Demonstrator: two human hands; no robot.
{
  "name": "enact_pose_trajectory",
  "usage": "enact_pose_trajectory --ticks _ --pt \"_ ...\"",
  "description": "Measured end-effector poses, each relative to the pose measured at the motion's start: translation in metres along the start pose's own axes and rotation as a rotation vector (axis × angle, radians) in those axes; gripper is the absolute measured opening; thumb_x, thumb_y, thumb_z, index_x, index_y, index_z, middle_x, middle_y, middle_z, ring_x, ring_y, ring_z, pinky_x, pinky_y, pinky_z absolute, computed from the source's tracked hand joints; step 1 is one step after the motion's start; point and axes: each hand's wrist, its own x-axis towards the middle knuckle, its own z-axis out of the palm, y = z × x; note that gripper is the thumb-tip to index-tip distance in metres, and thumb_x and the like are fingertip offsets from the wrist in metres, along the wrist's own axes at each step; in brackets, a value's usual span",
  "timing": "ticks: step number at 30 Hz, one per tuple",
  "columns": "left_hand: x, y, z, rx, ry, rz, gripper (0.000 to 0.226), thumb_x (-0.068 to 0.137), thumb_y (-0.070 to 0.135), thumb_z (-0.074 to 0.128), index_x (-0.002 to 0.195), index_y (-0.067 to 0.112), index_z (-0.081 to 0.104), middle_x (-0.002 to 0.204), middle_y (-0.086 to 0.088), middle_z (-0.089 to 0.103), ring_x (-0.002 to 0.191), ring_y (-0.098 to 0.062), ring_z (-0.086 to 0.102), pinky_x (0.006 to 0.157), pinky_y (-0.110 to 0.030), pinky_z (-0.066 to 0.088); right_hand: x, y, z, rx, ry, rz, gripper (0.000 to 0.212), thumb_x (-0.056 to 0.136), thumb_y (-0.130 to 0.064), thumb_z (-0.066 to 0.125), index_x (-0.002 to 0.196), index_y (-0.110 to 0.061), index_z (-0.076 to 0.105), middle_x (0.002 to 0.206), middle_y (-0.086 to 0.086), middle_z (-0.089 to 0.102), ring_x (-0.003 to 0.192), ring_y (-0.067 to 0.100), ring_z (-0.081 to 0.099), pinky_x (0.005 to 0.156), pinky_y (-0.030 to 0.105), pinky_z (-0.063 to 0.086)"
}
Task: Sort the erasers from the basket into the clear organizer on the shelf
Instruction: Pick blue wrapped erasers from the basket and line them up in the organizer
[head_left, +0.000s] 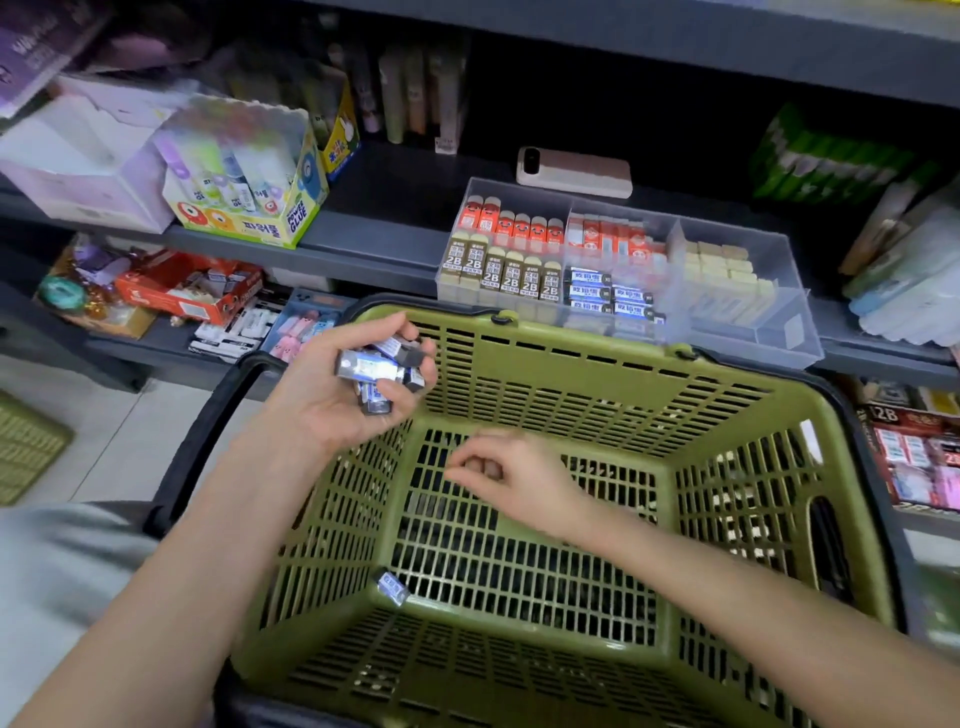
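Olive-green slotted plastic basket (519, 649) nearest me, one blue-silver wrapped eraser (392, 588) in its near-left floor corner. My left hand (358, 379), above its left rim, clutches a bunch of matching erasers (371, 366). Right hand (514, 478) is inside it, fingers curled; can't tell if it's holding anything. Clear plastic compartment organizer (789, 332) sits just past its far rim.

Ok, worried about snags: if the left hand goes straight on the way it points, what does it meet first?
The left hand likely meets the basket rim first, clear organizer beyond; depth unclear.

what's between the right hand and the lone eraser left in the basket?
Only bare green mesh of the basket floor, per the head view; the eraser lies by the near left wall, clear of the right hand.
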Motion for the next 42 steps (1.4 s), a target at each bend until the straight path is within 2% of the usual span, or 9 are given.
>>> enact_pose_trajectory --ticks 3,6,10,16,21,24,27,34,42 --pt "-0.007 -0.002 -0.007 0.014 -0.015 -0.018 0.04 0.034 0.009 0.093 0.061 0.01 0.064 0.076 -0.005 0.061 0.06 -0.014 0.06 0.036 -0.011 0.036 -0.014 0.014 0.067 0.0 -0.453 0.169 0.029 0.092 -0.031 0.055 0.116 -0.016 0.062 0.106 0.002 0.067 0.086 0.006 0.061 0.082 0.021 0.049" --pt "-0.011 -0.005 -0.011 0.05 -0.022 -0.024 0.039 0.037 0.013 0.093 0.062 0.01 0.064 0.076 -0.004 0.06 0.06 -0.014 0.059 0.035 -0.012 0.037 -0.019 0.015 0.12 0.0 -0.558 0.383 0.044 0.088 -0.038 0.059 0.129 -0.021 0.051 0.117 0.007 0.062 0.1 0.022 0.063 0.086 0.034 0.051" --pt "-0.014 -0.01 -0.012 0.053 -0.009 -0.025 0.04 0.036 0.014 0.093 0.063 0.01 0.064 0.075 -0.005 0.06 0.06 -0.015 0.059 0.033 -0.014 0.037 -0.012 0.011 0.159 -0.109 -0.492 0.442 0.052 0.083 -0.047 0.062 0.126 -0.019 0.051 0.097 0.002 0.063 0.092 0.023 0.061 0.069 0.029 0.049" --pt "-0.016 -0.013 -0.01 0.056 0.012 -0.02 0.03 0.046 0.014 0.087 0.064 0.009 0.064 0.076 -0.006 0.06 0.06 -0.016 0.059 0.034 -0.013 0.037 -0.007 0.014 0.167 -0.244 -0.393 0.335 0.034 0.085 -0.035 0.064 0.108 -0.011 0.06 0.094 0.006 0.066 0.088 0.024 0.064 0.07 0.033 0.052" --pt "-0.011 -0.013 -0.004 0.058 0.09 -0.038 0.014 0.065 0.021 0.07 0.061 0.01 0.063 0.075 -0.005 0.06 0.059 -0.014 0.058 0.033 -0.013 0.036 -0.003 0.021 0.12 0.199 -0.296 0.497 0.025 0.089 -0.03 0.06 0.112 -0.018 0.058 0.091 -0.003 0.065 0.075 0.012 0.062 0.072 0.03 0.056" --pt "-0.003 -0.014 0.004 0.026 0.032 -0.062 0.026 0.051 0.014 0.084 0.063 0.009 0.062 0.075 -0.005 0.06 0.058 -0.015 0.059 0.031 -0.013 0.033 -0.001 0.016 0.066 0.568 -0.146 0.548 0.033 0.093 -0.018 0.055 0.125 -0.01 0.05 0.086 -0.001 0.061 0.068 0.011 0.063 0.067 0.025 0.057" --pt "0.006 -0.015 0.017 0.012 -0.033 -0.076 0.039 0.038 0.01 0.092 0.064 0.009 0.063 0.074 -0.006 0.06 0.058 -0.016 0.059 0.03 -0.013 0.031 -0.004 0.006 0.001 0.619 0.11 0.455 0.035 0.09 -0.015 0.059 0.125 -0.01 0.054 0.08 -0.001 0.063 0.066 0.008 0.061 0.065 0.021 0.054" --pt "0.027 -0.016 0.055 -0.044 -0.021 -0.087 0.015 0.06 0.017 0.072 0.063 0.008 0.061 0.077 -0.006 0.058 0.061 -0.016 0.059 0.031 -0.012 0.03 0.002 0.002 -0.138 0.042 0.76 0.307 0.017 0.079 -0.024 0.073 0.095 -0.021 0.067 0.079 -0.007 0.063 0.071 0.008 0.057 0.07 0.016 0.048" --pt "0.038 -0.01 0.072 -0.052 -0.019 -0.09 0.013 0.068 0.017 0.069 0.066 0.007 0.06 0.078 -0.007 0.058 0.06 -0.018 0.06 0.03 -0.014 0.032 0.058 0.034 -0.166 -0.692 0.349 0.329 0.023 0.09 -0.018 0.06 0.105 -0.003 0.067 0.104 0.011 0.051 0.092 0.03 0.056 0.081 0.038 0.045"
